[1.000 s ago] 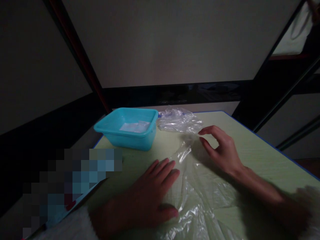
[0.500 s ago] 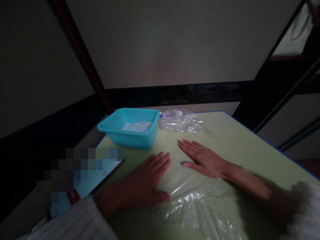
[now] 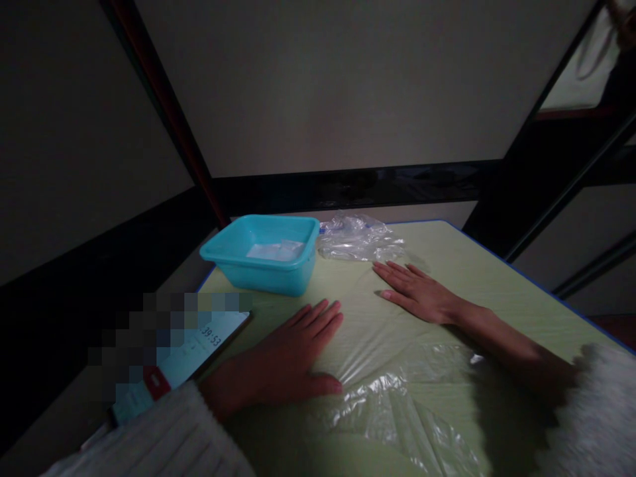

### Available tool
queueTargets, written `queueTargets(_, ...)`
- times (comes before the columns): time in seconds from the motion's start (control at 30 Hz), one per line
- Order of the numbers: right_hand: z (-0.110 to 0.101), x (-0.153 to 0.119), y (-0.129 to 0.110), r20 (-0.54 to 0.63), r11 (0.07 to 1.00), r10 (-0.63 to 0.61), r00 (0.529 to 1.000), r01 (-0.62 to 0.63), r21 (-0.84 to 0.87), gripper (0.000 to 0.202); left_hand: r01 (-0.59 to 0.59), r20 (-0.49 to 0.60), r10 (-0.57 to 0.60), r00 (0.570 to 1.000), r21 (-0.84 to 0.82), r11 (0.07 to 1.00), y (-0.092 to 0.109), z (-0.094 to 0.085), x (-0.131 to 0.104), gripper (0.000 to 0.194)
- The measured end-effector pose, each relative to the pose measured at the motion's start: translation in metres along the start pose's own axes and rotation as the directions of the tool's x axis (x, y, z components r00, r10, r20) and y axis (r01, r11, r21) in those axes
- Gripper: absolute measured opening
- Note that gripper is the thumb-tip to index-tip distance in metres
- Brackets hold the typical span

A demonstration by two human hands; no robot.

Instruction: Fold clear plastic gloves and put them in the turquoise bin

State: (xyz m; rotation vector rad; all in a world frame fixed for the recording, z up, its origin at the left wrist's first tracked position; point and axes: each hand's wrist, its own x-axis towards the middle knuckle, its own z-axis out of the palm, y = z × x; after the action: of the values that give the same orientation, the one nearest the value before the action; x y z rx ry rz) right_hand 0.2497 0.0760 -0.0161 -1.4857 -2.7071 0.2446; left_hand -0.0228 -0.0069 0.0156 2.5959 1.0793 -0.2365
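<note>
A thin, colourless, see-through plastic sheet (image 3: 392, 404) is spread loosely over the near middle of the pale green tabletop (image 3: 489, 275), its upper part drawn into fine slanting creases, its lower part left rumpled in shiny, uneven folds.

R hand (image 3: 420, 291) uncurled & flat vs 1 s ago, then slid twd ~1 o'clock; clear plastic sheet (image 3: 387, 407) flatter at 12 o'clock end.

Both the left hand (image 3: 293, 354) and right hand (image 3: 417, 291) lie flat, palms down.
</note>
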Motion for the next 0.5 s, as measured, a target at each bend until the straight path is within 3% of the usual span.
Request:
queueTargets(0.2, -0.003, -0.001, 0.001, -0.001, 1.000, 0.003, 1.000, -0.003, -0.020, 0.069, -0.029, -0.045, 0.029, 0.999, -0.006, 1.000, -0.003, 0.002, 0.000, 0.086)
queueTargets(0.4, -0.001, -0.001, 0.002, -0.050, 0.999, -0.029, 0.998, 0.027, -0.042, 0.055, -0.002, -0.041, 0.001, 0.999, -0.020, 1.000, 0.002, -0.007, -0.004, 0.090)
queueTargets(0.5, -0.001, -0.001, 0.001, -0.061, 0.997, -0.036, 0.997, 0.032, -0.065, 0.050, 0.020, -0.141, -0.025, 0.990, -0.040, 0.999, 0.013, -0.011, 0.009, 0.077)
